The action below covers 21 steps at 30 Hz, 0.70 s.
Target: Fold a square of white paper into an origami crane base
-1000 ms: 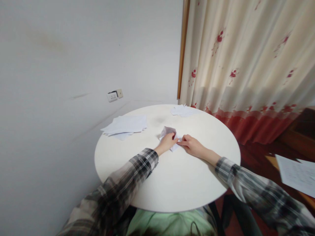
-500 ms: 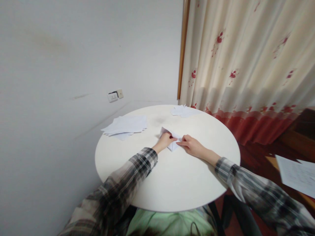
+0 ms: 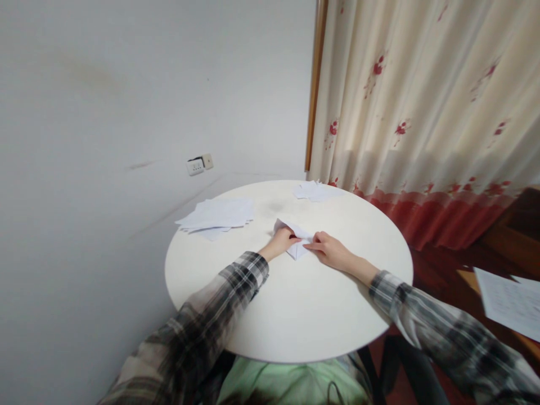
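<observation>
I hold my left arm (image 3: pixel 228 287) forward | left hand (image 3: pixel 282 243) curled, thumb pointing right | right arm (image 3: pixel 422 312) angled inward | right hand (image 3: pixel 331 249) with one digit extended leftward, others bent

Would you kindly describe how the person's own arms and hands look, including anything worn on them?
The left sleeve and the right sleeve are both long, in a matching plaid of black, grey and off-white. The left hand and the right hand are bare, with no gloves.
</observation>
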Tool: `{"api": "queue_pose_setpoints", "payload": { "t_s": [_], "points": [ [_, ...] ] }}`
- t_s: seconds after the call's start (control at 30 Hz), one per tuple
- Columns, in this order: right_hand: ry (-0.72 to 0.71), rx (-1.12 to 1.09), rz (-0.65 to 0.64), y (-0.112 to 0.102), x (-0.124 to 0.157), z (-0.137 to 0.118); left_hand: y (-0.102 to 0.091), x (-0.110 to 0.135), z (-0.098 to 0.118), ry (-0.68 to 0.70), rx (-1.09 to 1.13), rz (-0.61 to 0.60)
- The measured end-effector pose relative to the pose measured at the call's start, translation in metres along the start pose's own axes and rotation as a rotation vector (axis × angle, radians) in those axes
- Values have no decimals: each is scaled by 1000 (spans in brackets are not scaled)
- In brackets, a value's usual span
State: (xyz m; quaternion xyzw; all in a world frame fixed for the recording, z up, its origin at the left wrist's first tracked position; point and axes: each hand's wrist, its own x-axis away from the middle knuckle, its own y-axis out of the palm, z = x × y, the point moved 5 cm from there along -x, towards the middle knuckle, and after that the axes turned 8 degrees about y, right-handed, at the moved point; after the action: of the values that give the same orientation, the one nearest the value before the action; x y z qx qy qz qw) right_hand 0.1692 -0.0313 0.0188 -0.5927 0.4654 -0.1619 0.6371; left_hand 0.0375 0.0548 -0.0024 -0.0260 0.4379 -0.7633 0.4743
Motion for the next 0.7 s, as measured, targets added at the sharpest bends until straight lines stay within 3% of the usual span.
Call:
{"api": "queue_pose_setpoints", "payload": {
  "t_s": [0.37,0.7],
  "points": [
    [49,27,-60,5,0,-4,-1,-1,-1,-1,64,67],
    [-96,16,-73,0,7,-20,-3,2,3,-27,74,89]
  ]
}}
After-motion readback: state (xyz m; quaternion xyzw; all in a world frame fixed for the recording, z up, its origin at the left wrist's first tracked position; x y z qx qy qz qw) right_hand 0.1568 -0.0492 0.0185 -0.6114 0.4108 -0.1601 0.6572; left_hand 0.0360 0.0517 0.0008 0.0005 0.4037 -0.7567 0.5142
